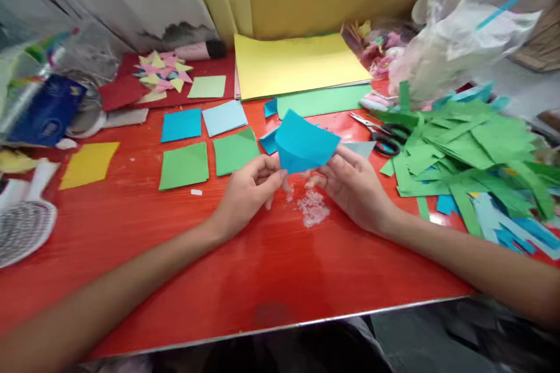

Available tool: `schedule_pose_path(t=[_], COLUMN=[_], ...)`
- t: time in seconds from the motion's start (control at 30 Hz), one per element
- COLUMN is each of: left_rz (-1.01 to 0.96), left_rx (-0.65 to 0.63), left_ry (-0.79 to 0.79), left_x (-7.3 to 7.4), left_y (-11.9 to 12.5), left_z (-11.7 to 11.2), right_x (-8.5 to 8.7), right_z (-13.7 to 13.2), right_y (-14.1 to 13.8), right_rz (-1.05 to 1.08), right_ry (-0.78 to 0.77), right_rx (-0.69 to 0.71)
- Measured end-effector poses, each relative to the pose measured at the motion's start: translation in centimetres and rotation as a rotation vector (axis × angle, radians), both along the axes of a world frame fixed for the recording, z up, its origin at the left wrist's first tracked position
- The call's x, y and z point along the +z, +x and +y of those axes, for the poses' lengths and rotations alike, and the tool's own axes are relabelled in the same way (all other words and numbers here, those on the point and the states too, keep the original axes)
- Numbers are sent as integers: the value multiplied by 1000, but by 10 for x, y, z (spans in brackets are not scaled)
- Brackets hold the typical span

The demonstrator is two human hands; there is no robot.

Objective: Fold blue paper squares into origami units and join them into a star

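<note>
A blue paper square [306, 143], slightly bent, is held up above the red table [262, 280] between both hands. My left hand [256, 183] pinches its lower left corner between thumb and fingers. On the other side, my right hand [354, 186] grips the lower right corner. Behind the sheet lie small folded blue pieces [269, 141], partly covered by it. Scissors with black handles [385, 133] rest beyond my right hand. Left of the hands are stacks of green squares [184, 166], a blue square [181, 125] and a light blue square [224, 118].
A heap of green paper scraps [464, 151] spreads at right, below a clear plastic bag [464, 41]. Large yellow sheets [297, 64] lie at the back. A yellow square [90, 164] and a woven white fan-shaped object [26, 230] are at left. Paper stars [164, 71] sit back left.
</note>
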State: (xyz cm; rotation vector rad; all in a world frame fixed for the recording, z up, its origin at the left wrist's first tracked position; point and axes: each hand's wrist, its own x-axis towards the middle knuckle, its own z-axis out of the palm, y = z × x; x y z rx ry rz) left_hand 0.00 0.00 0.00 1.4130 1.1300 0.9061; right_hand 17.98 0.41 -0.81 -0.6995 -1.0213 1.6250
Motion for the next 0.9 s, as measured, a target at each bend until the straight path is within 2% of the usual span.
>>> schedule_pose_path(t=[0.17,0.27,0.37,0.47,0.9], left_rz=[72,167,145,28,45], left_rx=[-127,-196,-144,-70,-91], left_ry=[-27,-10,28,31,6], left_x=[0,-2,-3,-3,-6], left_y=[-1,-1,0,0,-1], left_z=[-2,-2,-1,0,4], right_x=[-4,-3,-1,0,2], right_z=[-3,-4,-4,-4,-4], right_y=[2,2,3,4,3], right_rz=[-238,-385,-443,-434,-441], right_ry=[63,37,10,-12,-17], right_rx=[104,59,5,38,59])
